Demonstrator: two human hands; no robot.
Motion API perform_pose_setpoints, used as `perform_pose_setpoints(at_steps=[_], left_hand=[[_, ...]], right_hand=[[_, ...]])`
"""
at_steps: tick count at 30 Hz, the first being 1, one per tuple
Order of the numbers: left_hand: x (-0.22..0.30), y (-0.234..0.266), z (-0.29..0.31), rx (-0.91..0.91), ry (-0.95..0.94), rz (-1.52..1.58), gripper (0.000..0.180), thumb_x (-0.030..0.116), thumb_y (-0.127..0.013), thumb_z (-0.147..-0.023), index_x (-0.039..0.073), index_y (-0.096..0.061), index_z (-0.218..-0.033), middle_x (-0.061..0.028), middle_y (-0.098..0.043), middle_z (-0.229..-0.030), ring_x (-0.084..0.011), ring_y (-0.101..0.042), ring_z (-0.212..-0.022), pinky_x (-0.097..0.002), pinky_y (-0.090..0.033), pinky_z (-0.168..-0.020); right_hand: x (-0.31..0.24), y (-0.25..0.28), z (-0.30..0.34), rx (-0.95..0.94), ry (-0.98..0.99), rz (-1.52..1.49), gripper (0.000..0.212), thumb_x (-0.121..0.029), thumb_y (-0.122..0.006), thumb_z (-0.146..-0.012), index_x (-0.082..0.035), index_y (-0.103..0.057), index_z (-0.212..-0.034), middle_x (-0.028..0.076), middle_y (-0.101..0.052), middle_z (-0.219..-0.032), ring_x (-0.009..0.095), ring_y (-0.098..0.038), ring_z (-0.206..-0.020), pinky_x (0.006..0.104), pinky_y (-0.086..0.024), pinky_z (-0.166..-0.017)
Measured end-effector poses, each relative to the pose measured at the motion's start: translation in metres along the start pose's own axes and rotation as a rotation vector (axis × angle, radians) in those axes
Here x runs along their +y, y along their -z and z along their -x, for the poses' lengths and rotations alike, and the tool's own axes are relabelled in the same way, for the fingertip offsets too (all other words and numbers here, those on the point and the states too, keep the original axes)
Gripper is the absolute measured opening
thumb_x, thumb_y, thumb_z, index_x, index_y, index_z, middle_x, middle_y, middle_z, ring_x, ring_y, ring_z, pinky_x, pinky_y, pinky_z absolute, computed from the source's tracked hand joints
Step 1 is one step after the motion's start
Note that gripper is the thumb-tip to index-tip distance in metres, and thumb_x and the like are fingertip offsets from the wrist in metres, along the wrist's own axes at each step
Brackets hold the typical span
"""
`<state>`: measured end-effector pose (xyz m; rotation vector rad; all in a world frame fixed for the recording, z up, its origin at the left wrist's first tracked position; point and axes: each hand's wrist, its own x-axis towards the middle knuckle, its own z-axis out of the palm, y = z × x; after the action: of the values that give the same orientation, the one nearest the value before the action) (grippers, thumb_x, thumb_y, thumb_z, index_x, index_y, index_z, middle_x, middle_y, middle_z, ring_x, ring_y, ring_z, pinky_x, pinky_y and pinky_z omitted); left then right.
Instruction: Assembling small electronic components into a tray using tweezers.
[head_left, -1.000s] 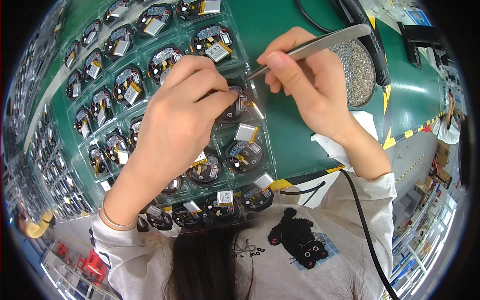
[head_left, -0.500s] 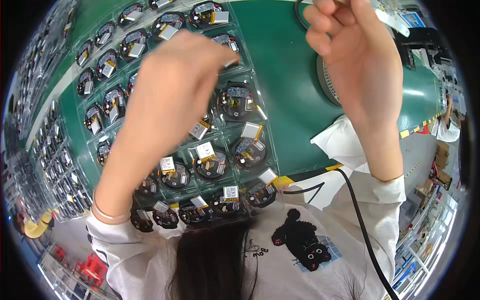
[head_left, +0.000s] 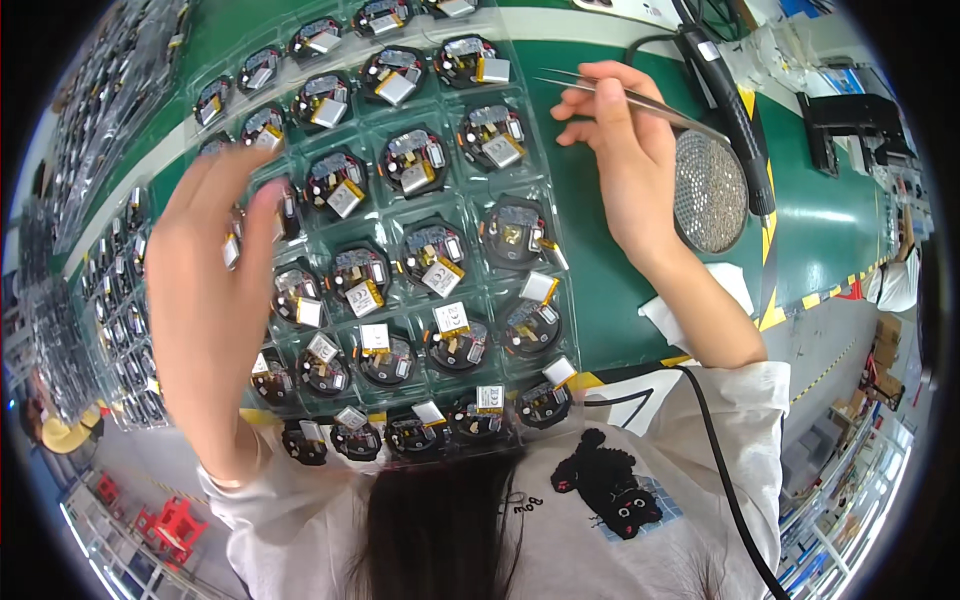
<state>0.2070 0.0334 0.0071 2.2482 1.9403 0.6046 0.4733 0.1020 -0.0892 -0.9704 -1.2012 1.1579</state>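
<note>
My left hand, slightly blurred, hovers over the left part of a clear plastic tray. Its thumb and fingers are apart, and nothing shows between them. Round black circuit modules fill the tray's pockets, most with a small silver battery wired to the board. In the right column, one module shows no silver battery on its face. Beyond the tray's right edge, my right hand is closed around metal tweezers, whose thin tips point left toward the tray.
A round, wire-mesh-topped container stands right of my right hand, beside a black pen-shaped tool with a cord. A white cloth lies on the green mat. Stacked trays stand at far left; a black cable hangs at right.
My left hand has drawn back leftward from the tray's right columns. My right hand has dropped lower and turned, bringing the tweezers into plain sight. The whole view has shifted slightly.
</note>
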Motion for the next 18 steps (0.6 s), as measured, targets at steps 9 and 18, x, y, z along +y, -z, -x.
perform_pose_setpoints(at_steps=[9,18], left_hand=[[-0.015,0.013,0.107,-0.016,0.622,0.348,0.041,0.009,-0.052,-0.098,-0.002,-0.049,-0.137,-0.0225,-0.067,-0.116,-0.0256,-0.066,-0.092,-0.0354,-0.054,-0.072],[-0.034,0.027,0.127,0.13,0.63,-0.058,0.039,0.015,-0.054,-0.099,-0.002,-0.054,-0.134,-0.024,-0.065,-0.12,-0.0309,-0.065,-0.103,-0.0405,-0.051,-0.088]], right_hand=[[-0.033,-0.02,0.022,-0.104,-0.123,0.051,0.028,-0.028,-0.044,-0.106,-0.006,-0.051,-0.122,0.006,-0.054,-0.113,0.013,-0.058,-0.103,0.027,-0.051,-0.082],[-0.043,-0.03,0.033,-0.204,-0.082,0.249,0.034,-0.03,-0.042,-0.107,-0.003,-0.048,-0.128,0.01,-0.052,-0.123,0.018,-0.056,-0.113,0.0308,-0.048,-0.088]])
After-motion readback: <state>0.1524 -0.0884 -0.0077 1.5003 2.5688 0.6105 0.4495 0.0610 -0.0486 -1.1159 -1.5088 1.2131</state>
